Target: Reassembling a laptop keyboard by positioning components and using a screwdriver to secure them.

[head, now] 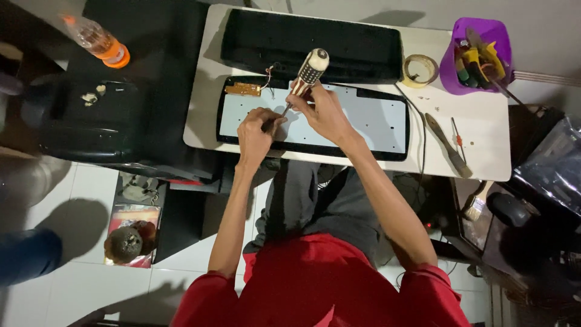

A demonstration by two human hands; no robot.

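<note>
A white bench (484, 121) carries most of the things, and the largest on it is an opened keyboard base (315, 118), a black frame with a pale sheet inside, lying along the near edge. Just beyond it, at the far edge, lies the black keyboard top (311, 45), parallel to the base and almost touching it. At the far right corner stands a purple tub (451, 66) full of tools, with a roll of tape (420, 69) just left of it. A black cable (422, 139) runs off the right end of the base toward the near edge, and to its right a knife (448, 145) and a small red-handled screwdriver (458, 140) lie side by side. A small brown circuit board (243, 89) sits at the far left corner of the base. Both hands meet over the left half of the base. The right hand (324, 109) is closed around a screwdriver (305, 75) with a pale, chequered handle, which tilts up and away from the person while its tip points down at the sheet. The left hand (255, 128) is curled just left of it, its fingertips pinched about the lower shaft near the tip, resting on the base. Left of the bench, on a dark surface, lies a bottle with an orange cap (97, 39).
</note>
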